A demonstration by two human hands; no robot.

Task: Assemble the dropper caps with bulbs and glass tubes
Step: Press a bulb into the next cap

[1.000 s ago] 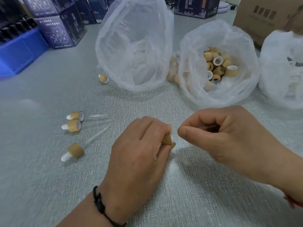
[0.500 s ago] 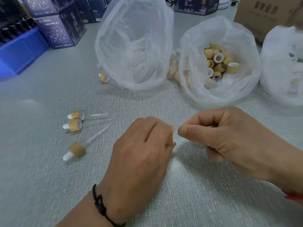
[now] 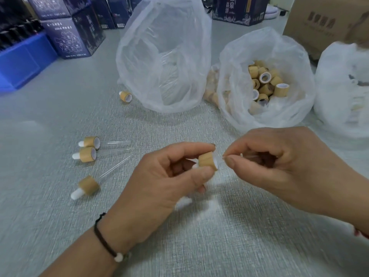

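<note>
The left hand (image 3: 159,182) pinches a wooden cap (image 3: 207,160) between thumb and fingertips, its open white-lined mouth turned toward the right hand (image 3: 279,166), likely so the hole faces the incoming part. The right hand's thumb and forefinger pinch a glass tube (image 3: 231,155) just beside that mouth, its near end at the opening; holding it close to the tip probably keeps the thin glass steady for the push. Out past the left grip lie three finished droppers (image 3: 87,154); beyond the right grip sits a bag of caps (image 3: 265,84). The tube is nearly invisible, most of it hidden inside the curled fingers, and whether it has entered the cap cannot be told.
</note>
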